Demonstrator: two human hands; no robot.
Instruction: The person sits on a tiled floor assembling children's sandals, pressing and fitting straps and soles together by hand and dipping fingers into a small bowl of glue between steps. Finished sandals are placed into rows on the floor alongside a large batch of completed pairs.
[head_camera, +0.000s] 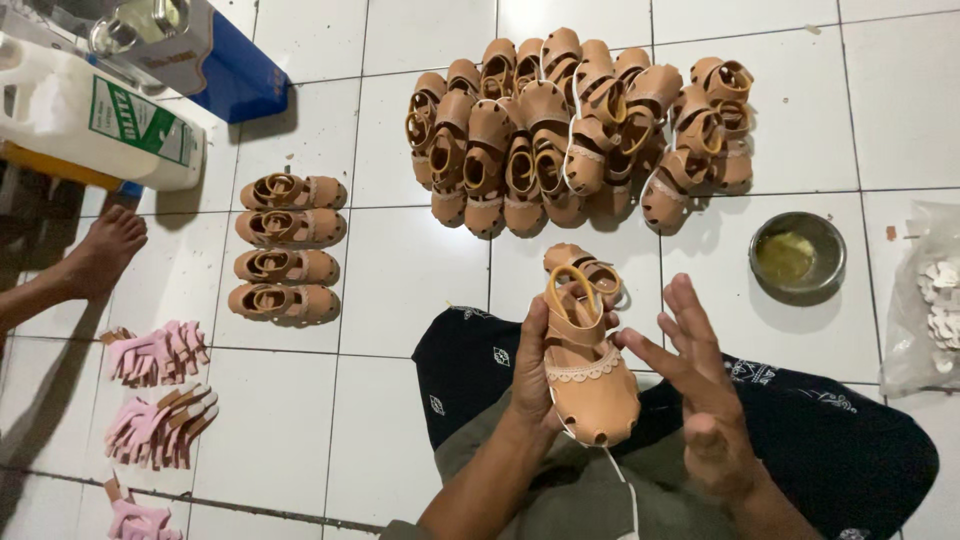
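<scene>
My left hand (530, 372) grips a small tan sandal upper (590, 375) with a lace trim and a yellow ring strap, held upright over my lap. To the right of it, my right hand (695, 385) has its fingers spread and its fingertips touch the sandal's side. A second tan sandal (585, 268) lies on the floor just beyond the held one. A dark patterned cloth (470, 375) covers my lap.
A big heap of tan sandals (575, 130) lies on the white tiled floor ahead. Several more (288, 245) are lined up at left. A metal bowl of yellowish glue (797, 255), a bag of white pieces (925, 300), pink strap pieces (158, 400), a white jug (95, 115) and another person's foot (100, 250) surround me.
</scene>
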